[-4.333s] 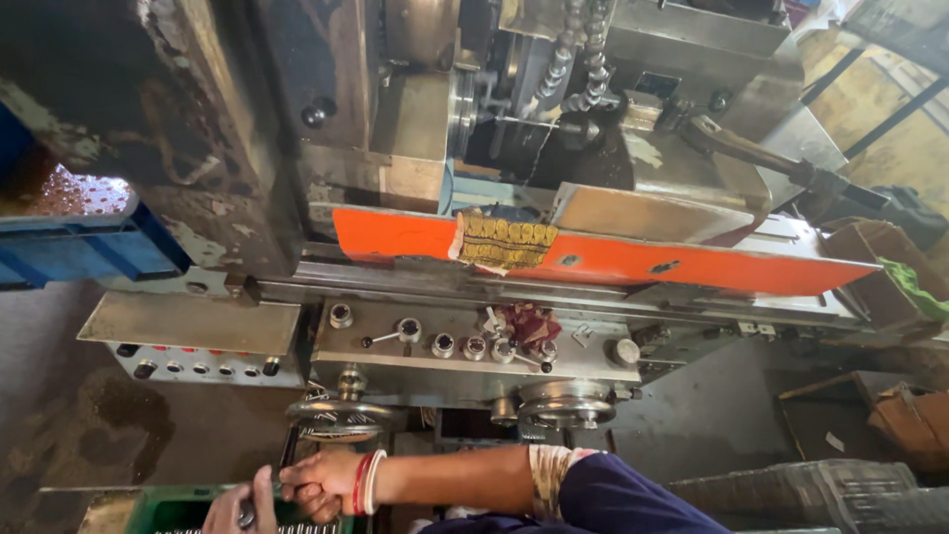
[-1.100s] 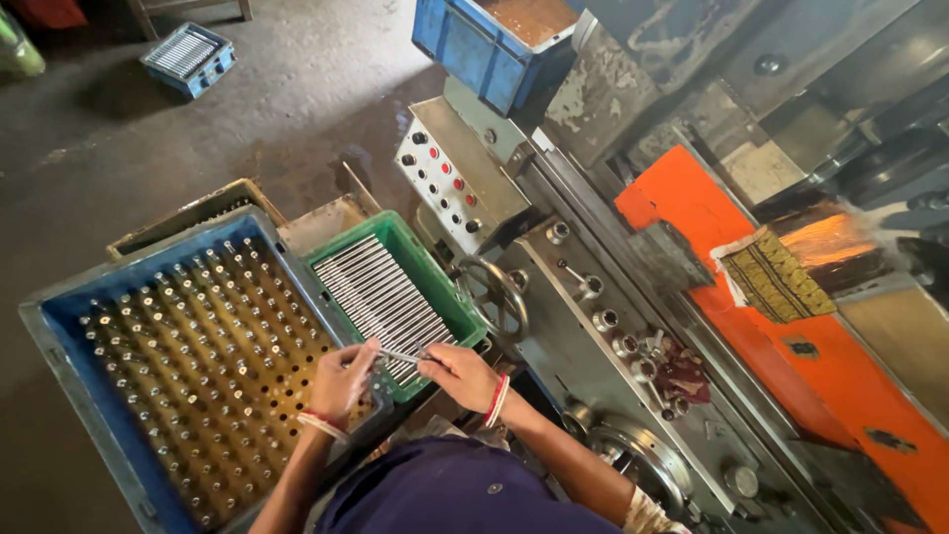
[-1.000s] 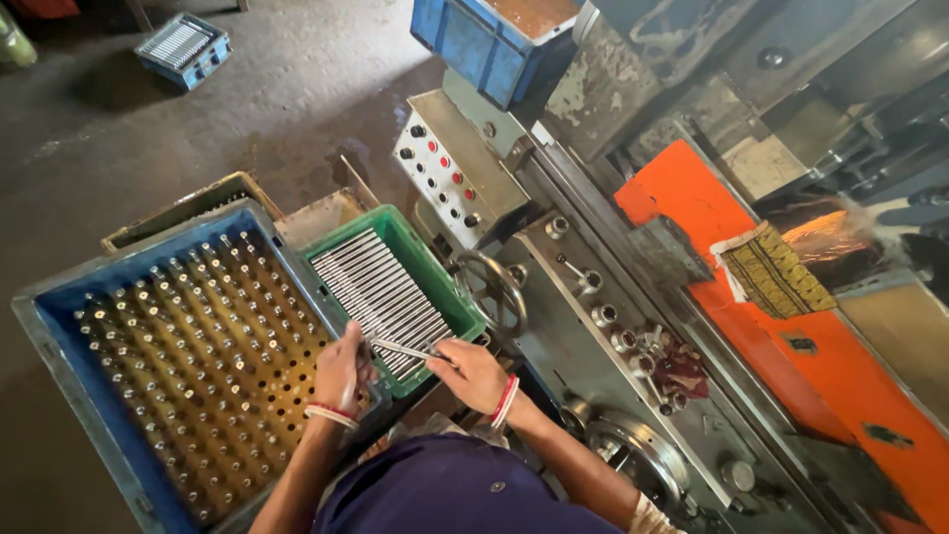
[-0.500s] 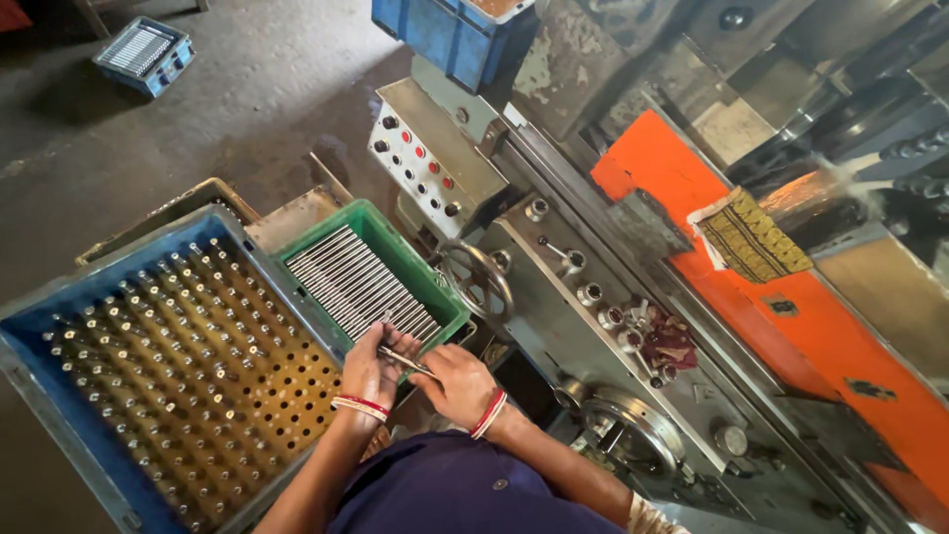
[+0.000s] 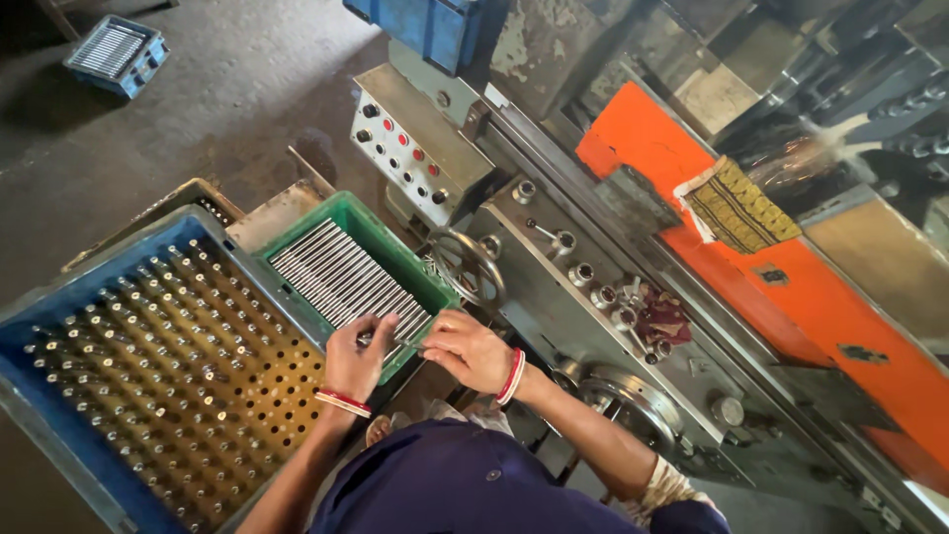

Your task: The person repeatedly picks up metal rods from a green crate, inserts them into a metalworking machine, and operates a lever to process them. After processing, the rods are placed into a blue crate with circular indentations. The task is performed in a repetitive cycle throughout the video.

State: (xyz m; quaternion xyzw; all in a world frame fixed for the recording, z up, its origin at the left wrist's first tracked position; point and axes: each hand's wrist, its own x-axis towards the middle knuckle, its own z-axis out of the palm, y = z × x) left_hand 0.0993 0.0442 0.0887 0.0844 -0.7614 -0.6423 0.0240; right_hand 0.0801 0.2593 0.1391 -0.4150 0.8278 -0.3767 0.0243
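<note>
Drew both hands closer together over the green tray, left hand and right hand pinching one thin metal rod at the tray's near edge, apparently mid-pick, needing a clean lift next.

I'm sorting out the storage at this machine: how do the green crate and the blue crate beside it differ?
The green crate is smaller and holds metal rods lying flat side by side; the blue crate is larger and holds a perforated plate with pieces standing upright in its holes. The green crate sits next to the machine's handwheel; the blue crate is farther from it. Both hands, left and right, are at the green crate's near edge. Both crates are open-topped.
</note>
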